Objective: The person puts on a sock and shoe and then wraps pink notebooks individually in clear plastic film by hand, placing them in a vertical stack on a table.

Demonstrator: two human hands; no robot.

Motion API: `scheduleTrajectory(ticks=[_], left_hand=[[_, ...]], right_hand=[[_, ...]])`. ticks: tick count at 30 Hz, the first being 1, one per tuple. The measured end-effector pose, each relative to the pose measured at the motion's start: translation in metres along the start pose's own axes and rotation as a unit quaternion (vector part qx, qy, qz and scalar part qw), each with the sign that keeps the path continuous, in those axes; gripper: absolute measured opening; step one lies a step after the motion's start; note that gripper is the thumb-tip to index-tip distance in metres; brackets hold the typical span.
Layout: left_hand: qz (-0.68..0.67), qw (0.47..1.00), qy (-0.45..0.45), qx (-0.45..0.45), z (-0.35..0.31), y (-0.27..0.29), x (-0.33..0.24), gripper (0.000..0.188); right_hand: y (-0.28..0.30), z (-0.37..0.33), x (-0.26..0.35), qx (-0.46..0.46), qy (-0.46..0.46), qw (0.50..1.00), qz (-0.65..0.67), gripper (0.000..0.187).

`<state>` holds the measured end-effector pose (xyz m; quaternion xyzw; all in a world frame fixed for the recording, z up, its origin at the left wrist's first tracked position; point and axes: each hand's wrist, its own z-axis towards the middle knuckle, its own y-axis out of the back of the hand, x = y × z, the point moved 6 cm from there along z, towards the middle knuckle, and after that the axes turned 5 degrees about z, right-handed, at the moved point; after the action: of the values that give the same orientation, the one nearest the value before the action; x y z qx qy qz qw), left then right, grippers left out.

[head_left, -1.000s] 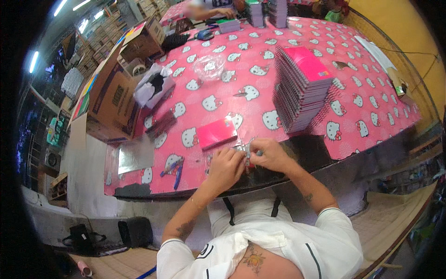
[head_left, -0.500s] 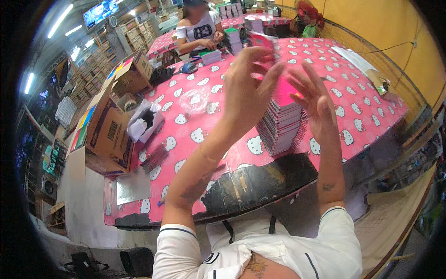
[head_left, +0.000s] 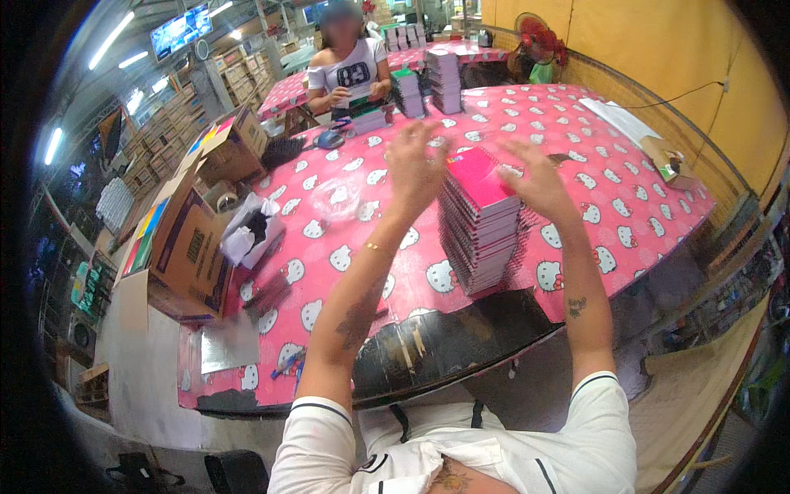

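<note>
Both hands are raised over the stack (head_left: 485, 222) of pink spiral notebooks, which stands on the table (head_left: 642, 198) near its front edge, straight ahead of the person. The left hand (head_left: 415, 169) is held just left of the stack's top, fingers spread; the right hand (head_left: 539, 177) is held just right of it, fingers likewise spread. Neither grip is closed on anything: both hands are open and blurred, and whether a fingertip touches the top notebook cannot be told.

The step in hand is judged to be the one at the top of the stack, with the hands on either side of the uppermost pink cover. For a next move, the hands would need to be lowered onto the stack's edges evenly, so that the pile, which leans a little, is not tipped.

To the left an open cardboard box (head_left: 185, 247) is seen, with crumpled white paper (head_left: 247, 235) beside it. Across the table a co-worker (head_left: 350, 74) is seated behind further stacks (head_left: 444, 78).
</note>
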<state>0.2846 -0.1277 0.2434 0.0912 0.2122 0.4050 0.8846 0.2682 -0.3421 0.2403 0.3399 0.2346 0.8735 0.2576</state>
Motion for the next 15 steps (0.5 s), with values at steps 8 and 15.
scheduleTrajectory(ticks=[8, 15], left_hand=[[0.106, 0.938, 0.034, 0.329, -0.196, 0.136, 0.063, 0.031], [0.174, 0.938, -0.035, 0.299, -0.270, 0.161, 0.064, 0.037]], right_hand=[[0.007, -0.081, 0.118, -0.019, 0.145, 0.987, 0.060, 0.034], [-0.133, -0.152, 0.115, 0.153, 0.041, 0.946, 0.283, 0.038]])
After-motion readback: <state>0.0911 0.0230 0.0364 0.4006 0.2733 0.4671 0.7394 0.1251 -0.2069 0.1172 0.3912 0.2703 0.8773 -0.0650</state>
